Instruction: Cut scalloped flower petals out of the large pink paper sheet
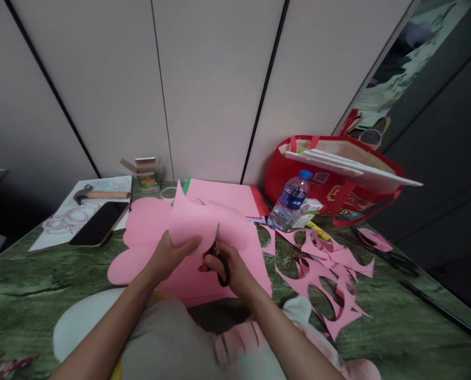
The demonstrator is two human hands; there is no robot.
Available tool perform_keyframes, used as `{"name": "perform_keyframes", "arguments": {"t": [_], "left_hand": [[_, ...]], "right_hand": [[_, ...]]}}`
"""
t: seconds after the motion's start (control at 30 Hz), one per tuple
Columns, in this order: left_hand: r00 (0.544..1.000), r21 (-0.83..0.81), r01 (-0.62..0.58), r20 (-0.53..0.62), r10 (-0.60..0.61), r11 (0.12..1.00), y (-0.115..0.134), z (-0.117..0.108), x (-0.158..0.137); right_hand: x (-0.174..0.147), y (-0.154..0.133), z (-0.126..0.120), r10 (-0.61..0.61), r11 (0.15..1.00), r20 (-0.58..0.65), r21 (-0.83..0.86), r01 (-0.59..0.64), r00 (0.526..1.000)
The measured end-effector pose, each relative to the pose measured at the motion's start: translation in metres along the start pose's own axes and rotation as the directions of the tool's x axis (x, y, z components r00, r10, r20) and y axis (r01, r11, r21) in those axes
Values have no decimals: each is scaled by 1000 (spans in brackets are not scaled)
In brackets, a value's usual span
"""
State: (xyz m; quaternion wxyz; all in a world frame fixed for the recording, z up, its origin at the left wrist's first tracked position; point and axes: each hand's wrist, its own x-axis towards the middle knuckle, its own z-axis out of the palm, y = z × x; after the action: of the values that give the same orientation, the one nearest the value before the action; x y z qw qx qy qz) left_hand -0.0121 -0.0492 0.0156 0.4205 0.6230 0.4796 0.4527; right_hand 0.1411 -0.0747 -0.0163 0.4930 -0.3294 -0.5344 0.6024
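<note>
My left hand (176, 253) grips the edge of a curled sheet of pink paper (207, 219), its thumb on top and the other fingers behind. In my right hand (229, 261) is a pair of scissors (223, 268) with black handles, its blades pointing up over the pink sheet. Whether the blades are in the paper I cannot tell. Beneath lie more pink sheets (255, 274). Left of them are pink cut-outs with rounded, scalloped edges (144, 224). Pink paper scraps with curved cut edges (330, 282) lie in a heap to the right.
At the left are a phone (101, 224), a hammer (104, 195), bead strings (71, 219) and a small open box (148, 179). A water bottle (291, 203) and a red bag (277, 174) stand at the back right. Plush toys (172, 338) rest below my arms.
</note>
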Motion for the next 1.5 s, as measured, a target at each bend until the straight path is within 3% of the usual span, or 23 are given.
{"name": "perform_keyframes", "arguments": {"t": [0.43,0.77,1.5], "left_hand": [[999,-12,-35,20,36,999,-4,-2,-2],[1000,67,-14,-7,15,998,-3,-1,-3],[999,8,13,-33,-13,1000,-5,-1,-2]], "right_hand": [[-3,3,-3,-15,1000,-15,12,15,1000],[-5,-7,0,-1,999,-35,-36,-1,999],[-5,-6,0,25,1000,-41,10,-24,999]]}}
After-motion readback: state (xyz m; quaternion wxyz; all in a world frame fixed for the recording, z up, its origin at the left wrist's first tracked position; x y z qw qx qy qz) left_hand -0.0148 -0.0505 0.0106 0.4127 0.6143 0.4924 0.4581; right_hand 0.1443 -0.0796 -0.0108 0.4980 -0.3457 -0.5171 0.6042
